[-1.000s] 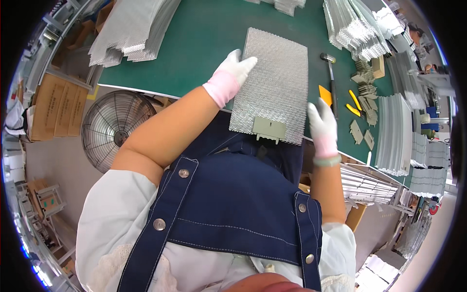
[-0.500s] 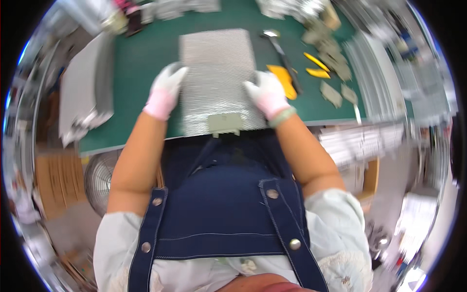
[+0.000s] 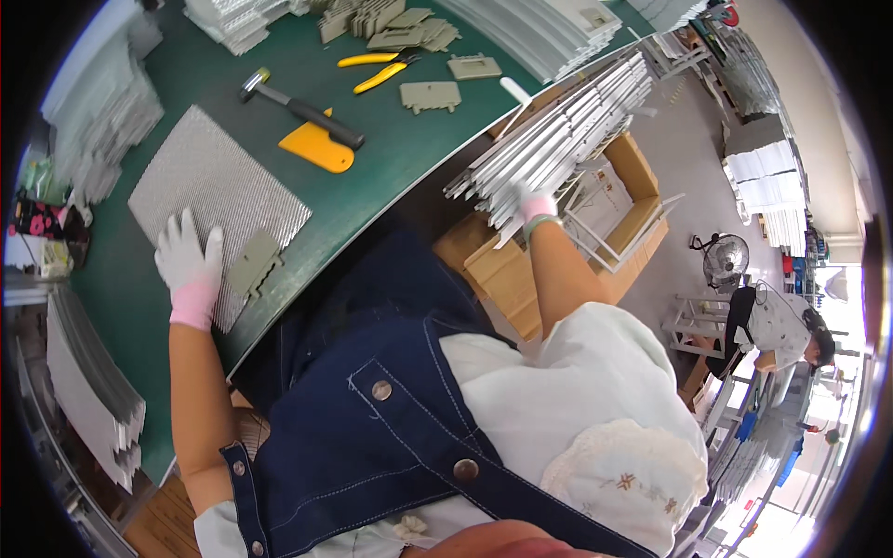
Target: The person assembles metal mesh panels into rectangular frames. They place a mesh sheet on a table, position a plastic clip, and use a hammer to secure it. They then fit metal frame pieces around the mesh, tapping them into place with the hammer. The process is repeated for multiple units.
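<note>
My left hand (image 3: pixel 191 265), in a white glove with a pink cuff, lies open on a silver mesh sheet (image 3: pixel 209 167) on the green table. A grey-green plastic piece with small tabs (image 3: pixel 255 264) sits on the sheet's near edge, beside my left thumb. Off the table's right edge, my gloved right hand (image 3: pixel 537 205) is at the end of a stack of thin white frames (image 3: pixel 567 130). White on white and blurred, its fingers do not show whether they grip a frame.
On the table (image 3: pixel 112 251) lie a hammer (image 3: pixel 302 107), an orange-yellow flat tool (image 3: pixel 321 147), yellow-handled cutters (image 3: pixel 381 70) and more grey-green pieces (image 3: pixel 431 96). Stacked silver sheets (image 3: pixel 102 102) stand at its far left. A cardboard box (image 3: pixel 633 177) is below the frames; another person (image 3: pixel 781 325) is at far right.
My view has turned right. My right hand has left the mesh sheet and reached to the white frames beside the table. The left hand stays on the sheet.
</note>
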A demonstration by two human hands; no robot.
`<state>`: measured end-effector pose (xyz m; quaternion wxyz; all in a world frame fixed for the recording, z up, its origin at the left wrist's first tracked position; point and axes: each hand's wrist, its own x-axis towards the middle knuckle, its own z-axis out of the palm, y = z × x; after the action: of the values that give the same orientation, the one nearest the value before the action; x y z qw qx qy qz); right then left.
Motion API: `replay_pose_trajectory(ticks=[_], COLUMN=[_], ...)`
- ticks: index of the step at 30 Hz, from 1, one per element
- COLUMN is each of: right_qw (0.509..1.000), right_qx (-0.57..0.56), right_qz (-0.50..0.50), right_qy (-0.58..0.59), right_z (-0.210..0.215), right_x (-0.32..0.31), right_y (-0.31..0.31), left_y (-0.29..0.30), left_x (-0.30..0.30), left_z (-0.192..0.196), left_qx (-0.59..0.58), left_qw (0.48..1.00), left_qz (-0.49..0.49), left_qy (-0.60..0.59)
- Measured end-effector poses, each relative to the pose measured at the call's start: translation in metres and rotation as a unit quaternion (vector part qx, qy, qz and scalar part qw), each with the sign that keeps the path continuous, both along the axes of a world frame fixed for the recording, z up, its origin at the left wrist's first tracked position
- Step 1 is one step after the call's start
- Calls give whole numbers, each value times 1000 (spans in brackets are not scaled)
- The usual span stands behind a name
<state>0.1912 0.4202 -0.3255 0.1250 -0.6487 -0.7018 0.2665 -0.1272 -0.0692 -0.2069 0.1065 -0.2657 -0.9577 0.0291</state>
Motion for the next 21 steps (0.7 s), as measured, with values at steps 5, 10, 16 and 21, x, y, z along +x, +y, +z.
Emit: replay_pose_trajectory(ticks=[5, 10, 16, 21], right_qw=[981, 925, 996, 971], right_qx=[-169, -292, -62, -207], right_qz=[91, -11, -55, 112], right_qy=[-26, 243, 42, 43], right_z=[-23, 2, -27, -60], right_x=[-3, 9, -12, 11], right_y=[21, 15, 19, 54], left_y=[-28, -18, 35, 37], left_x=[21, 85, 145, 153], left_z=[34, 64, 92, 97], left_qx=[332, 460, 312, 309], left_qw=[943, 887, 928, 919], left_qz=[-19, -27, -203, -242], left_qy=[-1, 27, 23, -31])
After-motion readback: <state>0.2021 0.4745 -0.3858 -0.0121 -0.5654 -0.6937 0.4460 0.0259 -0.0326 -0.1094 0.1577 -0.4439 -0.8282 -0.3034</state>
